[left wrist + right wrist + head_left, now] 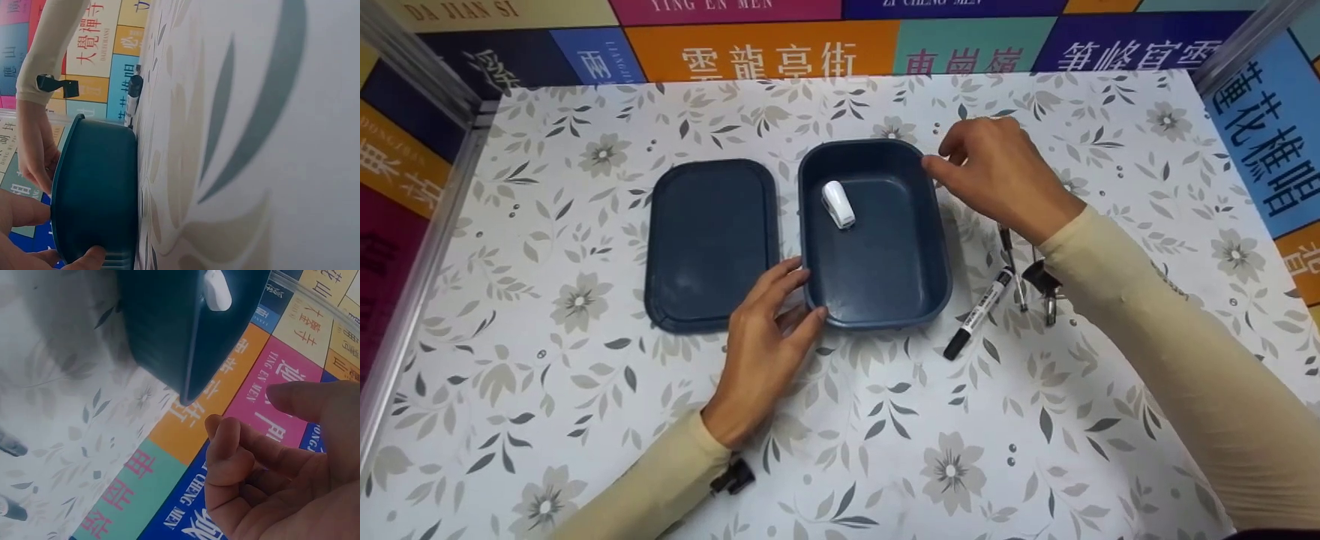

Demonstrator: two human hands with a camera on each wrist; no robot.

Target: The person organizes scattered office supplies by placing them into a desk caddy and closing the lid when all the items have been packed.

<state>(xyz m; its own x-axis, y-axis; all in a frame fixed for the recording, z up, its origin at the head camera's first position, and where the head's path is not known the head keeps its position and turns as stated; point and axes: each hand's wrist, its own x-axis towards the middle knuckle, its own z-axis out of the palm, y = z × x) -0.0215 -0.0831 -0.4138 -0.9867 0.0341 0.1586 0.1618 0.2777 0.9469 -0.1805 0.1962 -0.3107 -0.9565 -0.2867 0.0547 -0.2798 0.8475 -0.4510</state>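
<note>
"Two hands at the dark blue box (877, 277); what is each one doing?"

"The left hand (765, 330) grips the near corner at 7 o'clock, its thumb by the rim, its fingers against the outer wall. The right hand (994, 169) is out toward 2 o'clock, fingers loosely curled around nothing. From overhead its thumb seems to meet the rim near 1 o'clock, but the right wrist view shows a gap, so I'd call it close, not holding."

"And the box itself?"

"Flat on the table (900, 450), mouth up. The lid (711, 244) lies just beside it at 9 o'clock; a white stapler (838, 205) rests on its floor toward 10."

"If steadying the box is the step, how do you do it well?"

"Press the corner gently, since a hard pinch might flex the wall. Should the right hand join, I'd take the diagonal corner at 1 o'clock, so the box doesn't swivel. Go slowly: that stapler is probably free to slide."

"Anything in the way?"

"The marker (979, 313) at 4 o'clock, near the right sleeve (1155, 322). It could roll if brushed, so carry that forearm high."
</note>
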